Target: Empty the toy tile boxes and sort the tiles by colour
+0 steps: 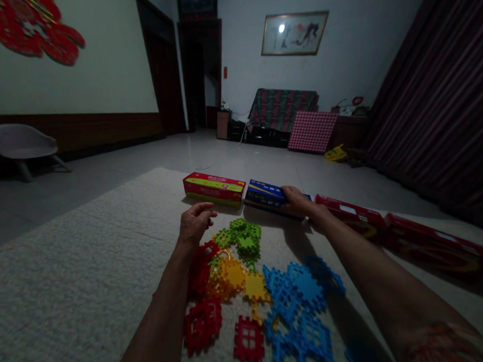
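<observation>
My right hand grips the top and near side of a long blue box lying on the mat. My left hand hovers in front of a red and yellow-green box, with loosely bent, slightly parted fingers and nothing in them. Plastic interlocking building pieces lie between my forearms, grouped by colour: green pieces farthest away, yellow pieces in the middle, blue pieces at the right. Red pieces are at the left, partly hidden by my left forearm, and a red window-like piece lies nearest me.
Two dark red boxes continue the row to the right, partly behind my right arm. Everything sits on a pale textured mat. A small chair stands at the left, and a cloth-covered item is by the far wall.
</observation>
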Demonstrator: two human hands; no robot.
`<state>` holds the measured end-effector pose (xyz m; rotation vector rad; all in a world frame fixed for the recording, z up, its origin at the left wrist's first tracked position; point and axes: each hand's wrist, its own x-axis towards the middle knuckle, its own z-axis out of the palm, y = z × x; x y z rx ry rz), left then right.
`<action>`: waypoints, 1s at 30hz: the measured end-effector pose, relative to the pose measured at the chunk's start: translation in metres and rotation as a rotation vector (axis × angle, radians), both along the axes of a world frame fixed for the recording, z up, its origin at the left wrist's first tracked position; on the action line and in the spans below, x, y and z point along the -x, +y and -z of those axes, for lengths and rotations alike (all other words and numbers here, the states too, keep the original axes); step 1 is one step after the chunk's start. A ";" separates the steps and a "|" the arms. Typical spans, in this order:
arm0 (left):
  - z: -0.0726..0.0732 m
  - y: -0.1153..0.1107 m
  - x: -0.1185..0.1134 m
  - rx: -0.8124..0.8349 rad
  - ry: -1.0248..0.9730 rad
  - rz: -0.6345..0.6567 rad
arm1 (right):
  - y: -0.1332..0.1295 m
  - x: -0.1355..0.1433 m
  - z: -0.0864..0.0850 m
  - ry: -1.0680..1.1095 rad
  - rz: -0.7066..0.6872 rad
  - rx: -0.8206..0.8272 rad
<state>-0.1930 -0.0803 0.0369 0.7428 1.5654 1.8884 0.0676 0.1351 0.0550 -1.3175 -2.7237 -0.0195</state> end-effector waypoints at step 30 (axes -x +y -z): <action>0.000 0.109 0.058 0.567 1.325 0.098 | -0.059 0.127 0.009 0.253 -0.288 -0.051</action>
